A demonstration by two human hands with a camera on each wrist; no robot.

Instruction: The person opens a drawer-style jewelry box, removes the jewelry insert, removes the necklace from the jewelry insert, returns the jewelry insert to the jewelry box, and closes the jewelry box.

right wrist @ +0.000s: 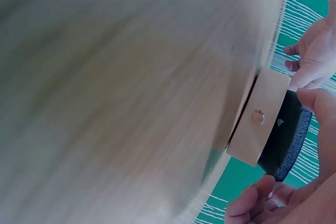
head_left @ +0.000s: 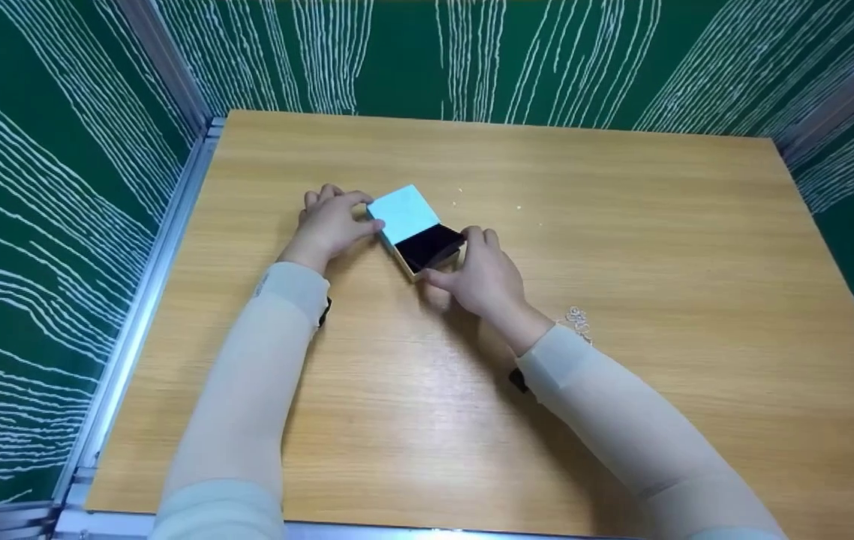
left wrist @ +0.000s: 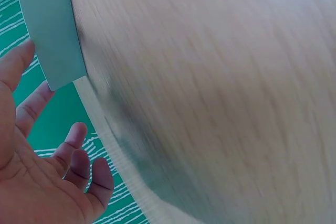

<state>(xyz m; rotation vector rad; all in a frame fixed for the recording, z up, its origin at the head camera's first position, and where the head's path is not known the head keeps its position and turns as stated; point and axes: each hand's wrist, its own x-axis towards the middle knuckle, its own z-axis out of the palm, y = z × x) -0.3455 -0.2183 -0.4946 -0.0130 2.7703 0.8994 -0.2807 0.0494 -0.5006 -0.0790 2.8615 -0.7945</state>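
Note:
A small drawer-style box with a light blue sleeve (head_left: 404, 214) lies near the table's middle, its tan drawer (right wrist: 257, 116) partly pulled out. A black foam insert (head_left: 428, 246) is tilted up out of the drawer. My left hand (head_left: 329, 225) holds the sleeve's far left corner between thumb and index finger; its other fingers are loosely bent in the left wrist view. With thumb and fingers at opposite edges, my right hand (head_left: 487, 274) grips the foam insert. A small loop pull (right wrist: 258, 117) shows on the drawer front in the right wrist view.
A thin silvery chain (head_left: 577, 319) lies on the wooden table (head_left: 397, 420) beside my right wrist. Several tiny light pieces (head_left: 518, 207) are scattered beyond the box. Green panels with white lines (head_left: 404, 67) stand around the table, with a metal rail (head_left: 164, 259) along its left edge.

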